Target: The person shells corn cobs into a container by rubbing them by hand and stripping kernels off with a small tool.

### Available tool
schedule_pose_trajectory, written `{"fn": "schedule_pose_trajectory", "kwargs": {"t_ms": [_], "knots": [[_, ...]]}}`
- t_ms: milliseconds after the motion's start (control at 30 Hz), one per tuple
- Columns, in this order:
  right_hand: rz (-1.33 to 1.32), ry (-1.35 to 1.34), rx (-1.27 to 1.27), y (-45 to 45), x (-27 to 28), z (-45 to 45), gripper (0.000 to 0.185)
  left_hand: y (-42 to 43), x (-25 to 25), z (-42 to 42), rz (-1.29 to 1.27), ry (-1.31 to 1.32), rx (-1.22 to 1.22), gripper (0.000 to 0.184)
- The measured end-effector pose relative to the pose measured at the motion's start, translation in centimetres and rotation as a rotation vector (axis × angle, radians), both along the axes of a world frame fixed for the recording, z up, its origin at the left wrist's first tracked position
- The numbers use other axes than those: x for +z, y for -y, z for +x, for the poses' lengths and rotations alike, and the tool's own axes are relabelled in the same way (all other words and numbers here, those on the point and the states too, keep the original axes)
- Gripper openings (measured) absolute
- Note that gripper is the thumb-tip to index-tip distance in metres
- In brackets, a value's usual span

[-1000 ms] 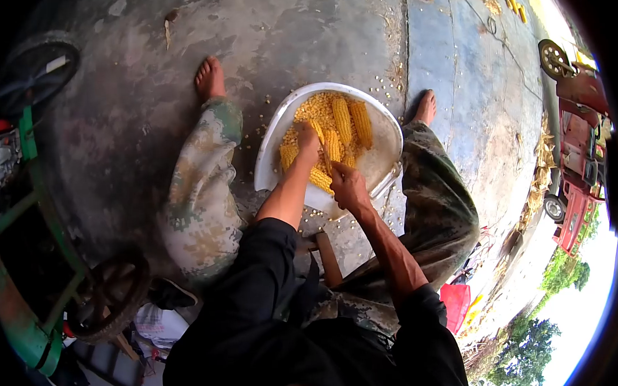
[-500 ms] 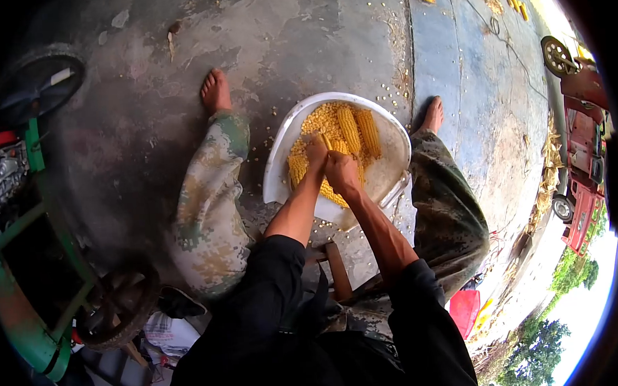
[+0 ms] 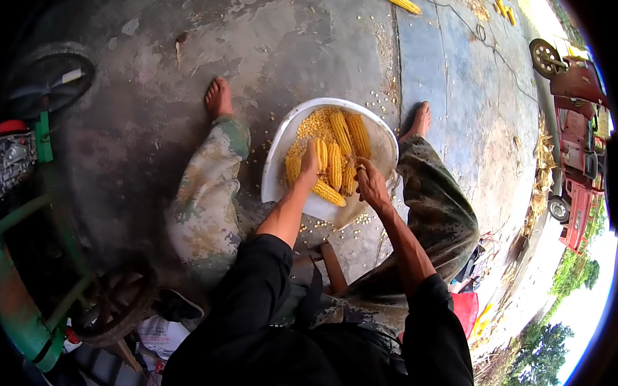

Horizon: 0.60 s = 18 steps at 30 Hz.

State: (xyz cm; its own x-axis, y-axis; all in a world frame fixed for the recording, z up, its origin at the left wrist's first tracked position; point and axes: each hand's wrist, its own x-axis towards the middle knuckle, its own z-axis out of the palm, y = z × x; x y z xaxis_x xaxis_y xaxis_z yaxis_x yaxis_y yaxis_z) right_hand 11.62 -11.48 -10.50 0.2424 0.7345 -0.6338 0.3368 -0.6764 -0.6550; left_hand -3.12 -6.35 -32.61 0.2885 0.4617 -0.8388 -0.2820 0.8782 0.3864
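Observation:
Between my legs sits a white basin (image 3: 274,160) with loose yellow kernels (image 3: 317,126) and several corn cobs (image 3: 341,132) in it. My left hand (image 3: 310,165) is over the basin's left part, closed around an ear of corn (image 3: 321,153) that shows beside the fingers. To the right, my right hand (image 3: 370,181) is over the basin's near right side with its fingers curled. Something small and thin seems to be at its fingertips, too small to name. The two hands are apart.
Kernels lie scattered on the concrete floor (image 3: 303,48). One cob (image 3: 402,2) and a cable (image 3: 481,34) lie ahead. A green-framed machine (image 3: 23,288) stands at the left, a red vehicle (image 3: 582,202) at the far right. My bare feet flank the basin.
My hands were together over the cobs half a second ago. Now my right hand has moved right and back, away from my left hand. The view has shifted slightly.

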Motion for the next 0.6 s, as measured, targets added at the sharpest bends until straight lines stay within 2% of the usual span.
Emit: {"fn": "schedule_pose_trajectory", "kwargs": {"t_ms": [33, 67, 100, 167, 267, 300, 367, 400, 433, 500, 600], "knots": [[0.019, -0.009, 0.000, 0.6, -2.0, 0.4, 0.036, -0.3, 3.7, -0.3, -0.004, 0.009, -0.007, 0.066], [0.241, 0.172, 0.066, 1.7, -5.4, 0.9, 0.036, -0.7, 7.6, -0.7, -0.009, 0.017, -0.015, 0.063], [0.463, 0.358, 0.128, 2.2, -7.2, 1.4, 0.037, -0.4, 7.6, -0.9, 0.063, 0.069, -0.015, 0.061], [0.461, 0.338, 0.073, 2.7, -7.4, 2.2, 0.040, -0.9, 9.6, -1.2, 0.055, 0.137, -0.068, 0.054], [0.406, 0.740, 0.107, 3.6, -9.8, 4.4, 0.043, -2.2, 14.4, -0.9, 0.180, 0.154, -0.158, 0.046], [0.424, 0.750, 0.090, 3.1, -10.1, 5.0, 0.043, -2.6, 16.2, -0.7, 0.203, 0.159, -0.169, 0.046], [0.201, 0.239, -0.053, 1.1, -9.6, 6.2, 0.039, -3.8, 19.8, -0.3, 0.273, 0.190, -0.269, 0.040], [0.106, -0.315, -0.392, -0.6, -4.3, 4.5, 0.037, -4.3, 21.9, -0.3, 0.330, 0.215, -0.313, 0.039], [0.098, -0.546, -0.490, -1.8, -1.6, 3.8, 0.038, -4.7, 24.1, -0.3, 0.352, 0.217, -0.316, 0.039], [0.116, -0.671, -0.381, -3.7, 4.3, 3.1, 0.045, -5.5, 27.7, -0.4, 0.480, 0.187, -0.490, 0.039], [0.145, -0.720, -0.287, -5.1, 10.6, 2.1, 0.045, -6.2, 30.3, -1.0, 0.558, 0.212, -0.593, 0.035]]}}
